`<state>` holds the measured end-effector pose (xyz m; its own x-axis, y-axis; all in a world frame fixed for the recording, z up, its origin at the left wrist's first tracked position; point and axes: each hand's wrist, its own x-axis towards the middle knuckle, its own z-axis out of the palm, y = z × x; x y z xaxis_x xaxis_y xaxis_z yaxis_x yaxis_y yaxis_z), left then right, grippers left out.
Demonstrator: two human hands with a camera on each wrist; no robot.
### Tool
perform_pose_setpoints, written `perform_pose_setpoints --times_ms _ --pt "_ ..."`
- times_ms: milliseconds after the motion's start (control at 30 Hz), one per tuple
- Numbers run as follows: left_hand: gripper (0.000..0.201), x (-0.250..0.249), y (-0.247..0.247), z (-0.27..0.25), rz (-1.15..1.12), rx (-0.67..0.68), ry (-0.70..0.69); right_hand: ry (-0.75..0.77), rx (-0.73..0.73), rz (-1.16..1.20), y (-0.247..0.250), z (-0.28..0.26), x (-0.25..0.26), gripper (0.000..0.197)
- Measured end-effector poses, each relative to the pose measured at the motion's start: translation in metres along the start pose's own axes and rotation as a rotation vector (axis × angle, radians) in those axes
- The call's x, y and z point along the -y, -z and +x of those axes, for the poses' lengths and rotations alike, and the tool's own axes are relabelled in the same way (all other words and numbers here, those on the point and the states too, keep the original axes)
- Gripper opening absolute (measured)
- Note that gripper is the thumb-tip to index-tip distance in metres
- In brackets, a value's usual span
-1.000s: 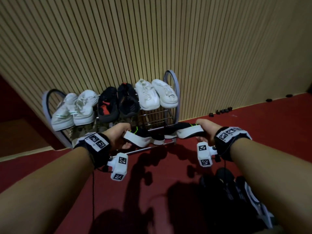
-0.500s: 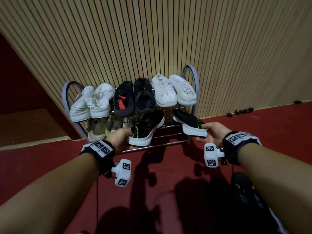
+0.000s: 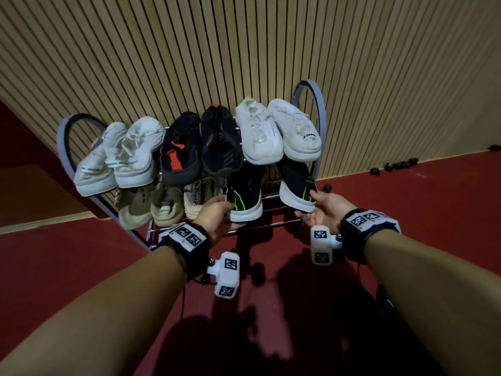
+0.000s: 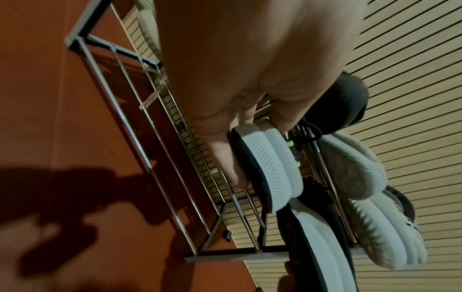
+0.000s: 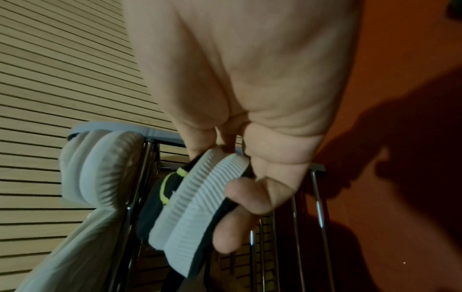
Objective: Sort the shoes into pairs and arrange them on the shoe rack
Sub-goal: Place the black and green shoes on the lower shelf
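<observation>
A metal shoe rack (image 3: 317, 109) stands against the slatted wall. My left hand (image 3: 217, 213) grips the heel of a black shoe with green stripes and a white sole (image 3: 245, 198), seen from below as a ribbed sole (image 4: 270, 170), at the lower shelf. My right hand (image 3: 321, 210) grips the heel of the matching black shoe (image 3: 296, 188), whose ribbed sole (image 5: 200, 201) shows in the right wrist view. Both shoes point toe-first into the lower shelf's right side. The top shelf holds a white pair with green marks (image 3: 119, 158), a black-red pair (image 3: 200, 145) and a white pair (image 3: 276, 131).
Beige shoes (image 3: 162, 204) fill the left of the lower shelf. The bottom rails (image 4: 140, 142) are bare above the red floor (image 3: 271, 308). Small dark items (image 3: 395, 165) lie along the wall base at right. A dark shape (image 3: 385, 297) lies on the floor by my right arm.
Both hands have carried the black-green shoes forward from in front of the rack and turned them toe-first into the lower shelf. The view has moved closer to the rack.
</observation>
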<state>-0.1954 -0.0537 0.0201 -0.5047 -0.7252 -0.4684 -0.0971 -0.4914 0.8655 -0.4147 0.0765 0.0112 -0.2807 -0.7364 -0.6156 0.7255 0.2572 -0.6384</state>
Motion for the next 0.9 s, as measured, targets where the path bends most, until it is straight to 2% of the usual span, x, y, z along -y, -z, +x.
perform_pose_setpoints --times_ms 100,233,400,500,567,667,833,900 --pt "0.032 0.007 -0.011 0.02 -0.034 -0.035 0.0 0.009 0.031 0.016 -0.003 0.017 0.0 0.022" --pt "0.015 0.011 -0.024 0.039 -0.071 -0.049 -0.02 0.011 0.044 -0.007 -0.004 0.036 0.003 0.021" --pt "0.032 0.017 -0.035 0.059 -0.113 -0.057 -0.007 0.0 -0.028 -0.004 -0.002 0.061 0.003 0.018" --pt "0.034 0.021 -0.041 0.068 -0.074 -0.09 -0.01 -0.007 -0.076 -0.001 0.001 0.075 0.002 0.023" --pt "0.03 0.024 -0.044 0.073 -0.046 -0.106 -0.014 -0.006 -0.096 0.004 0.003 0.081 0.001 0.026" --pt "0.009 0.023 -0.049 0.076 -0.004 -0.123 -0.013 0.014 -0.128 0.022 0.003 0.087 0.001 0.027" --pt "0.022 0.022 -0.061 0.082 -0.009 -0.085 0.025 0.062 -0.202 0.023 0.006 0.096 0.007 0.021" --pt "0.019 0.025 -0.065 0.083 -0.022 -0.099 0.055 0.063 -0.235 -0.002 0.009 0.097 0.007 0.028"
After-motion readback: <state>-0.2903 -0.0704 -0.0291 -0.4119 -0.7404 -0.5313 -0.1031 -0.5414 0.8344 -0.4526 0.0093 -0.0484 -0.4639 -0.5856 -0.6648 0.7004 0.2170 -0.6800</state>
